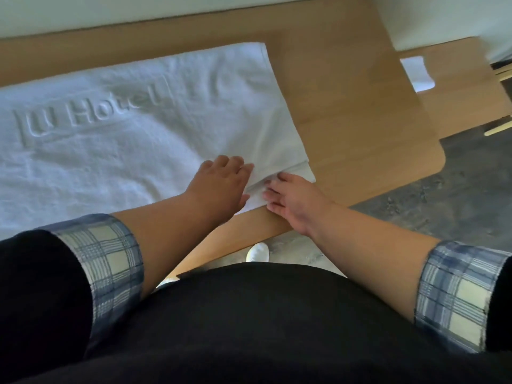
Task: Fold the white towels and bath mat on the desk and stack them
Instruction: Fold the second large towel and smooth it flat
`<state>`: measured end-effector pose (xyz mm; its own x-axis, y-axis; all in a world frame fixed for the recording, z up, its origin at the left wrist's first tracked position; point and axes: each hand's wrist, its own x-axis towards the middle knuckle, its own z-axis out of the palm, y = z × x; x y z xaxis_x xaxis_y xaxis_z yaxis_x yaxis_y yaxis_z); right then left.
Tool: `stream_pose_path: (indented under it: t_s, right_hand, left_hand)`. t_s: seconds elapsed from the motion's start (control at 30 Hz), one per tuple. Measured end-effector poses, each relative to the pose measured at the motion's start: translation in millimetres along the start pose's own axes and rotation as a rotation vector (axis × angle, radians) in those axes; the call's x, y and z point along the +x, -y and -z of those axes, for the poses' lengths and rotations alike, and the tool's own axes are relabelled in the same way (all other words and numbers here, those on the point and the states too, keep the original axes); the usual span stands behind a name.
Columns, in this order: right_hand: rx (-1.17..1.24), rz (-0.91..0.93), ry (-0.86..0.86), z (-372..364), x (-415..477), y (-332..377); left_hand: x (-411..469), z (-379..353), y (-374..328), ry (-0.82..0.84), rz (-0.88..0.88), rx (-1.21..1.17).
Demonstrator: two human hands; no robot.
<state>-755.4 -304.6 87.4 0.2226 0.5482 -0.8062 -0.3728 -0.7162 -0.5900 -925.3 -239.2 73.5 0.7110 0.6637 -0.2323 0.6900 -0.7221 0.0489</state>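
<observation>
White: one bath mat [110,128] (embossed "Hotel") | one desk [346,106] | left hand [221,181]; right hand [293,200]: flat fingers press its corner

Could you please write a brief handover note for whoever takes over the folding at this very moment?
Left hand: lies flat on the bath mat, by its near right corner.
Right hand: fingers on that corner's layered edges; whether it pinches them I cannot tell.
Bath mat: spread on the desk, lettering up, with at least two layers showing at the corner.
Done: perhaps one fold.
Left: finish folding the mat, fold the towels, stack everything; no finished stack shows.
</observation>
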Motion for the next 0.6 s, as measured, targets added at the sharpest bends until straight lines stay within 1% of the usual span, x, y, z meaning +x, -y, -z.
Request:
stream_pose_path:
  t_s: [0.1,0.13,0.17,0.23,0.27,0.33,0.4,0.47,0.53,0.6]
  right_hand:
    - [-0.171,0.031,0.075,12.5,4.7,1.5]
    - [-0.295,0.064,0.093,15.8,5.2,1.6]
    - [-0.489,0.134,0.11,19.5,5.5,1.8]
    - [-0.953,0.393,0.132,28.6,6.9,-0.6]
    - [-1.122,0.545,0.154,32.3,7.8,-1.8]
    - [-1.331,0.807,0.207,34.5,9.0,-3.0]
    - [-1.423,0.988,0.244,31.5,14.0,0.3]
    - [-1.432,1.102,0.291,20.7,22.6,7.7]
    - [-1.46,1.169,0.302,4.0,35.9,20.5]
    - [-1.574,1.176,0.227,-9.9,53.5,34.0]
  left_hand:
    - [26.8,7.0,-15.7,0.026,0.084,0.054]
    - [31.5,9.8,-18.1,0.042,0.092,0.078]
    - [34.5,12.1,-19.1,0.05,0.092,0.093]
    - [37.3,15.8,-17.2,0.036,0.107,0.056]
    - [38.2,19.7,-15.0,0.023,0.133,0.004]
    - [38.6,31.2,-8.7,-0.032,0.214,-0.146]
    - [38.4,43.9,-4.7,-0.125,0.309,-0.277]
    - [37.6,56.6,-1.2,-0.207,0.383,-0.34]
    - [38.2,68.7,4.4,-0.239,0.424,-0.369]
    - [39.3,79.8,10.7,-0.249,0.431,-0.374]
